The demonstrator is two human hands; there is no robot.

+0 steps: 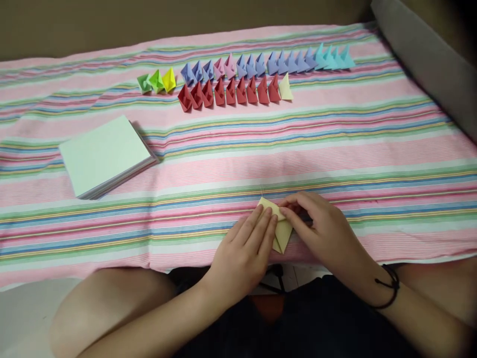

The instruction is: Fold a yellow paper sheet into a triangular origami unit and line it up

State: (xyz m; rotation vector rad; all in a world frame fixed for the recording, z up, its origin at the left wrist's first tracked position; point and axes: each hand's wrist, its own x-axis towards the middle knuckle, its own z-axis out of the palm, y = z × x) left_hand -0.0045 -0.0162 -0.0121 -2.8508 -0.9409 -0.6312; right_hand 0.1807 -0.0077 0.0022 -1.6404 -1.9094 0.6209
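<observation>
A pale yellow folded paper (283, 233) lies near the front edge of the striped cloth, with a pointed end towards me and another away. My left hand (244, 251) rests over its left part, fingers stretched out and pressing it flat against the cloth. On the right edge of the paper, my right hand (322, 221) pinches it between thumb and curled index finger. My left fingers hide part of the folds. A dark cord bracelet (391, 288) circles my right wrist.
A stack of pale green paper (108, 156) lies at the left. Towards the back stand rows of small folded paper pieces: blue ones (249, 64), red ones (231, 93), green and yellow ones (156, 81), and a cream one (285, 88). A grey cushioned edge (425, 59) borders the right.
</observation>
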